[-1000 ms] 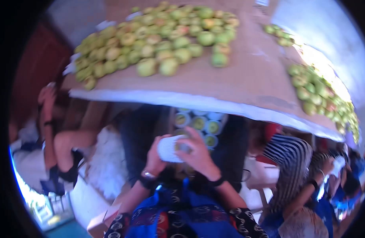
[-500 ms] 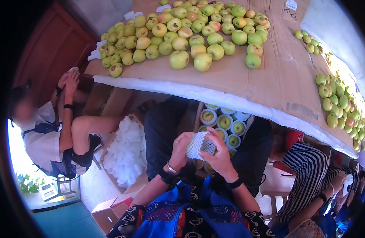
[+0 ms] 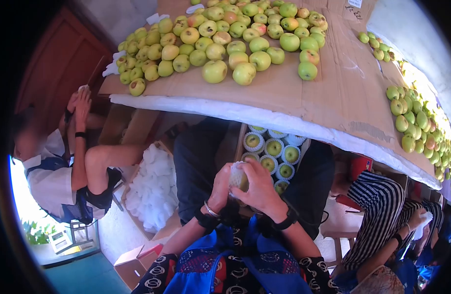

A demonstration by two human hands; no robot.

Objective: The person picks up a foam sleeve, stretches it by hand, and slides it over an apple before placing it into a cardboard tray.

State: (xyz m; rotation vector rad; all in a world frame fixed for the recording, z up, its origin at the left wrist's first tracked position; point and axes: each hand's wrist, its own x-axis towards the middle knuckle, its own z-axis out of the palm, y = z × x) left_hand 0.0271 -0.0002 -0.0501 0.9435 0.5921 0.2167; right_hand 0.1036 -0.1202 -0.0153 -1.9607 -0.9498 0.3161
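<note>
Between my left hand [image 3: 220,188] and my right hand [image 3: 259,188] is an apple in a white foam net [image 3: 239,179], held above my lap. The fingers of both hands wrap round its sides and partly hide it. Just beyond my hands, a box holds rows of green apples [image 3: 274,147], each in a white foam net. A large heap of green and reddish apples [image 3: 214,71] lies on the cardboard-covered table [image 3: 333,98] in front of me.
White foam nets [image 3: 154,191] fill a box at my left. A person [image 3: 59,171] sits at the far left with hands together. At the right, a person in striped trousers [image 3: 377,210] holds something white. More apples [image 3: 411,117] lie at the table's right.
My hands have closed in round the apple, and the net now sits closer about it. My right hand has shifted left. The whole view has shifted slightly.
</note>
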